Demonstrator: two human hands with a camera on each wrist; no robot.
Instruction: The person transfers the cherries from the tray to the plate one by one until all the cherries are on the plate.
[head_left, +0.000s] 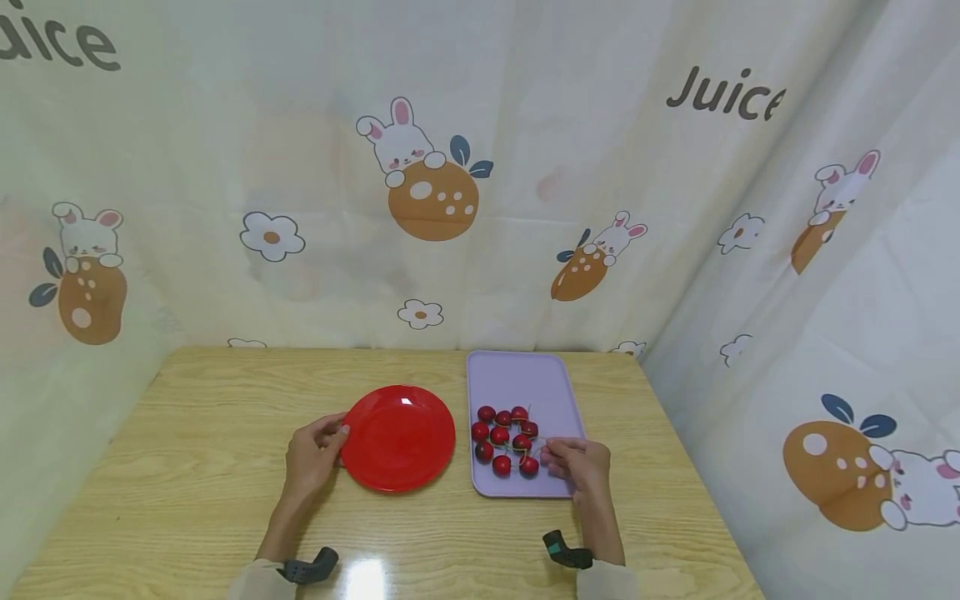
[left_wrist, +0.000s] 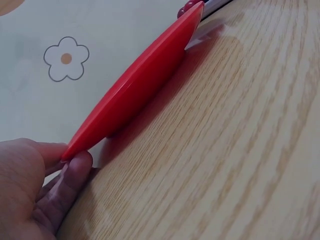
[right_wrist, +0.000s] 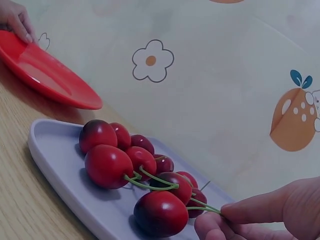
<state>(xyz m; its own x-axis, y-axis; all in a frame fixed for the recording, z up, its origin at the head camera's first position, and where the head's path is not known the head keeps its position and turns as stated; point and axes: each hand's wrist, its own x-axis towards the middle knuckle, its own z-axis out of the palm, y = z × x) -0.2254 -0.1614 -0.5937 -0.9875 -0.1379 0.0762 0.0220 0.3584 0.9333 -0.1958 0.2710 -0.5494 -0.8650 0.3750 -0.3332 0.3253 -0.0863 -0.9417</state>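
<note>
An empty red plate lies on the table, its left rim pinched between the thumb and fingers of my left hand. In the left wrist view the plate shows edge-on, with fingertips at its near rim. To its right is a lilac tray bearing several dark red cherries with green stems. My right hand is over the tray's right side; in the right wrist view its thumb and finger pinch green stems beside a cherry. Which cherries those stems belong to is partly unclear.
The wooden table extends around the plate and tray. Behind it and along the sides hangs a pale curtain printed with rabbits, fruit and flowers. Dark bands sit at both wrists.
</note>
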